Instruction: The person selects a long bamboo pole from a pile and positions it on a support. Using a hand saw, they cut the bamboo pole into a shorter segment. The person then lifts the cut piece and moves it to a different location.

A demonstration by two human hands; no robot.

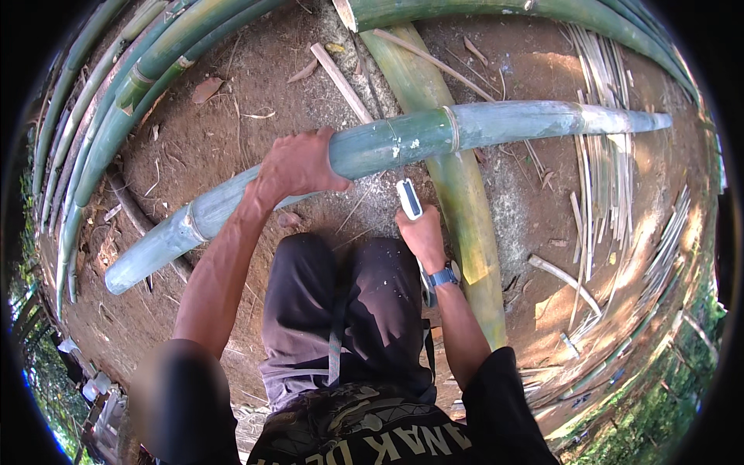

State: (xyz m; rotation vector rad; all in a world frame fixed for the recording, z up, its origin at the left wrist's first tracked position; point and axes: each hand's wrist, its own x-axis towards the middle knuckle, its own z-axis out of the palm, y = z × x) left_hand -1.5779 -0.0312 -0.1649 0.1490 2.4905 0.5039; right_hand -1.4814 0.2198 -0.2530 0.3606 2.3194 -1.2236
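Brown soil (182, 143) strewn with leaves and pale strips (601, 167) forms the work floor. Bamboo pole (418, 132), grey-green, lies crosswise ahead of me over a yellower culm (469, 221). My left hand (301, 164) clasps it from above; my right hand (423, 232) grips a white-handled saw (409, 198) at its near side. Pale flecks suggest cutting has begun; the pole appears unsevered, cut depth undeterminable, the remainder outstanding.
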